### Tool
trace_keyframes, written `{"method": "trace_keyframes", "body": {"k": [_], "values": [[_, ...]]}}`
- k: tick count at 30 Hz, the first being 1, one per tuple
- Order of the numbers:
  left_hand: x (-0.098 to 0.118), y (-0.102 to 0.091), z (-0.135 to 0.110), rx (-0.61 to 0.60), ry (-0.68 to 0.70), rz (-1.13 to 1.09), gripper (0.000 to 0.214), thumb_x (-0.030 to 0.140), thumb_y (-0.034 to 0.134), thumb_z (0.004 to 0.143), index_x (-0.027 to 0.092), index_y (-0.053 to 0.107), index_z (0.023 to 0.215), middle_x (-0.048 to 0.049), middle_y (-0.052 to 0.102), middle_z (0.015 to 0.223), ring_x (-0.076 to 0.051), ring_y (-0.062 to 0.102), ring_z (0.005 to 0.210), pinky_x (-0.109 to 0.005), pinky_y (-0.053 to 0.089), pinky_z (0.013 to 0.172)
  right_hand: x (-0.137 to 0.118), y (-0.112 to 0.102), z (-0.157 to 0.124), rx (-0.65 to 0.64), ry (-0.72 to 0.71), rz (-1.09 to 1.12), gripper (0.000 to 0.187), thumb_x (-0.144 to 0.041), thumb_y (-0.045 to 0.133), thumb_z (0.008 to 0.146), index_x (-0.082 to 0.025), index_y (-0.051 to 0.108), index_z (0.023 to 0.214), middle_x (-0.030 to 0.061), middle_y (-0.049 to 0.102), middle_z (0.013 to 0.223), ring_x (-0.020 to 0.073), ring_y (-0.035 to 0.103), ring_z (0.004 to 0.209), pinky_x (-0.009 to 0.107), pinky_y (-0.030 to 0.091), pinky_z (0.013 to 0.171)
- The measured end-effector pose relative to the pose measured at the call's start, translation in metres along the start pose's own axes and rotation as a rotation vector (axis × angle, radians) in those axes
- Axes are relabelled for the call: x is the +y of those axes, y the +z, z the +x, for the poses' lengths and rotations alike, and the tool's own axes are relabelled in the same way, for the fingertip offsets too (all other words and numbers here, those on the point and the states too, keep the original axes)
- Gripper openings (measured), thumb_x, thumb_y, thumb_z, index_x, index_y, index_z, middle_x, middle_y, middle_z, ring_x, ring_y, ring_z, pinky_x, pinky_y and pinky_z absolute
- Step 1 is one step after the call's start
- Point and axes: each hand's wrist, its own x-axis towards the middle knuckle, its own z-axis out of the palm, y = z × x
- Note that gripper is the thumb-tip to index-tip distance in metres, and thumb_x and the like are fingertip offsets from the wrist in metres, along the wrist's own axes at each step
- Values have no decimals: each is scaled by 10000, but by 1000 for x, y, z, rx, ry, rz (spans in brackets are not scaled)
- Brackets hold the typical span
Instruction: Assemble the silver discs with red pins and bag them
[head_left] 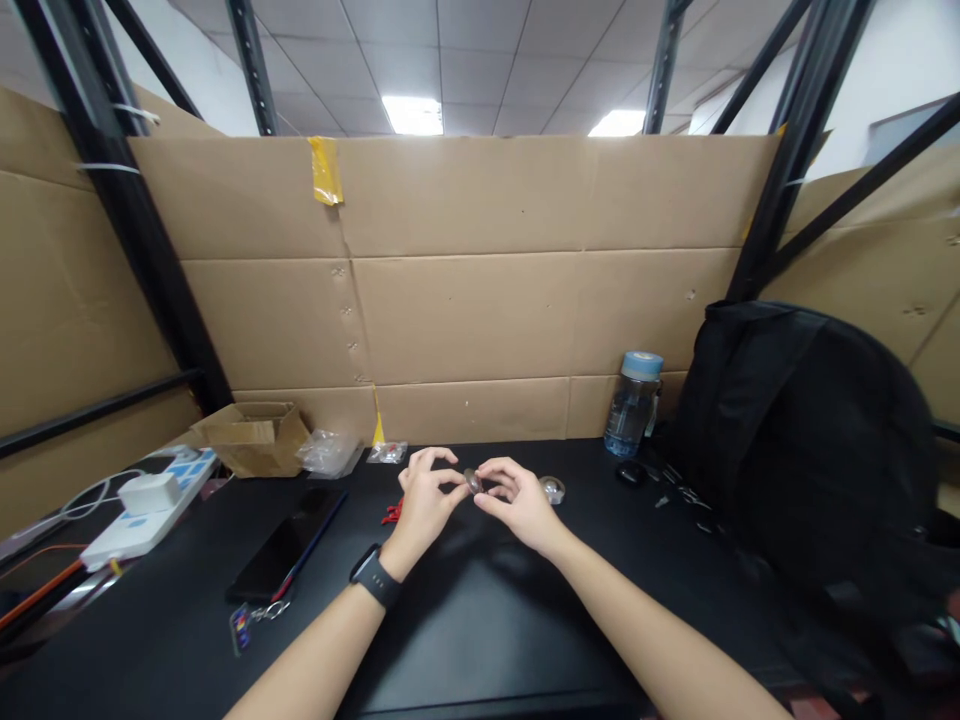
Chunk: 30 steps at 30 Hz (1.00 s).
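Note:
Above the middle of the black table, a small, round, brownish object (472, 481) with a shiny surface sits between my two hands; its kind is too small to make out. My left hand (429, 495), with a black watch (375, 576) on the wrist, pinches it from the left between thumb and forefinger. From the right, the fingertips of my right hand (520, 500) close on its other side. Partly hidden behind my left hand lies a red thing (391, 513). Just beyond my right hand is a clear, round item (553, 489), like a roll of tape.
Leftward lie a phone (289, 545), a keyring (259, 620) and a power strip (150, 510). Along the cardboard wall (465, 320) stand an open carton (259, 440), plastic bags (330, 452) and a water bottle (634, 405). A black backpack (802, 450) fills the right side.

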Motion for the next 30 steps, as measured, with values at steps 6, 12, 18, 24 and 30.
{"method": "trace_keyframes", "body": {"k": [6, 12, 18, 24, 30], "values": [[4, -2, -1, -6, 29, 20, 108, 282, 702, 872, 319, 797, 836, -48, 613, 1210, -304, 443, 1222, -512, 348, 991, 6, -2, -1, -35, 108, 126, 394, -344, 840, 727, -216, 628, 1033, 66, 662, 1107, 251, 677, 1091, 324, 559, 819], [11, -3, -4, 6, 143, 99, 113, 259, 688, 885, 304, 785, 848, -66, 606, 1195, -310, 429, 1208, -499, 360, 952, 2, -1, -3, -14, 100, 152, 420, -295, 853, 714, -229, 642, 1071, 74, 652, 1164, 246, 659, 1115, 328, 550, 844], [10, -11, -4, -29, 241, 186, 182, 160, 644, 871, 284, 768, 820, -78, 594, 1230, -331, 404, 1224, -501, 371, 915, -1, 0, -2, -29, 125, 80, 394, -240, 869, 681, -216, 671, 1020, 64, 697, 1097, 234, 688, 1035, 341, 534, 852], [4, -8, -6, -54, 274, 189, 212, 145, 608, 875, 292, 759, 862, -80, 586, 1229, -341, 399, 1229, -516, 375, 915, 8, 1, -3, 23, 91, 22, 372, -267, 892, 656, -224, 694, 968, 45, 702, 1050, 221, 693, 957, 323, 532, 807], [1, -7, -6, -131, 267, 174, 269, 86, 537, 883, 278, 723, 852, -60, 580, 1259, -330, 391, 1244, -500, 389, 902, 10, -1, -4, 1, 2, -190, 294, -315, 881, 676, -239, 732, 918, 72, 710, 1060, 237, 679, 943, 329, 536, 778]]}}
